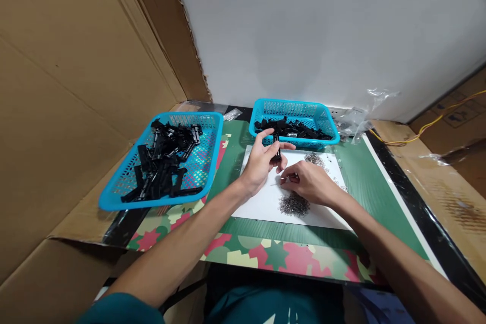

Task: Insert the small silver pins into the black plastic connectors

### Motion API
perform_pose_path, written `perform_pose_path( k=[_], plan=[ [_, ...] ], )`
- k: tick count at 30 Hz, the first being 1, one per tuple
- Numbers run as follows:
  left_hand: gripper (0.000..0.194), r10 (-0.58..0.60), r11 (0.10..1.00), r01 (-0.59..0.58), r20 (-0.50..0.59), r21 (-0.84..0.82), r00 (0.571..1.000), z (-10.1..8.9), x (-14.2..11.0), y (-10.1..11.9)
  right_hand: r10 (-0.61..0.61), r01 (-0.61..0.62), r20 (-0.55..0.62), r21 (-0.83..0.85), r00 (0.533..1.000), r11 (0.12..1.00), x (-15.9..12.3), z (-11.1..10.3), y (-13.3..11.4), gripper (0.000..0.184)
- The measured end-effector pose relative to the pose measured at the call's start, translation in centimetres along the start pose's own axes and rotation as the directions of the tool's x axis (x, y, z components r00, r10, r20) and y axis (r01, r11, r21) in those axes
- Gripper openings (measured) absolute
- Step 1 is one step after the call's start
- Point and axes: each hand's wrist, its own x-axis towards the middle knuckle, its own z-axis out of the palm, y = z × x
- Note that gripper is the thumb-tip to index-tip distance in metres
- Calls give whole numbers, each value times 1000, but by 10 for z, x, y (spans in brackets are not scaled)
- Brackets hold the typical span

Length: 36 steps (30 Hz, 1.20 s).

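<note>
My left hand (261, 159) grips a slim black plastic part (277, 148), held nearly upright above a white sheet (258, 197). Just to its right, my right hand (306, 182) is closed in a pinch, its fingertips around a thin metal piece (284, 178) that points left; its exact kind is too small to tell. The two hands are close but apart. Below the right hand lies a pile of small metal pieces (294, 205) on the sheet. Another such pile (314, 159) sits beyond it, partly spread out to the right.
A blue basket (218, 157) of black plastic parts stands at the left. Behind the sheet is a second blue basket (332, 126) with smaller black pieces. Clear plastic bags (355, 121) lie at the back right. Cardboard (94, 61) walls the left, and a yellow cable (421, 131) runs at right.
</note>
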Motion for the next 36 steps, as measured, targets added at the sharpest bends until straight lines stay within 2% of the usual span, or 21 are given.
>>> perform_pose_path(
  k=[3, 9, 13, 17, 21, 25, 32, 36],
  plan=[
    [41, -7, 1000, 7, -4, 22, 1000, -3, 1, 3, -13, 15, 30, -60, 999, 998, 3, -4, -1, 12],
    [33, 33, 992, -37, 29, 121, 999, -8, 5, 1, -48, 46, -8, -124, 999, 991, 3, -3, 12, 14],
    [37, 35, 976, -47, 58, 213, 998, -10, 6, -4, -13, 10, -34, -72, 999, 997, -1, -2, 22, 14],
    [41, 74, 947, -75, 16, 313, 997, -9, 5, -6, 32, -33, -87, -15, 996, 999, -4, -5, 27, 21],
    [64, 106, 916, -130, 85, 379, 991, -8, 2, -6, 122, -120, -145, 21, 982, 993, -7, -8, 25, 21],
    [77, 57, 919, -91, 99, 384, 993, -8, 1, -8, 139, -140, -117, 4, 983, 990, -8, -10, 22, 20],
    [69, -3, 926, -46, 128, 374, 992, -6, -2, -13, 141, -142, -62, -3, 988, 990, -10, -8, 16, 10],
    [57, 32, 909, -104, 181, 403, 983, -4, -5, -11, 93, -91, -63, 23, 994, 996, -11, -5, 19, 14]
  ],
)
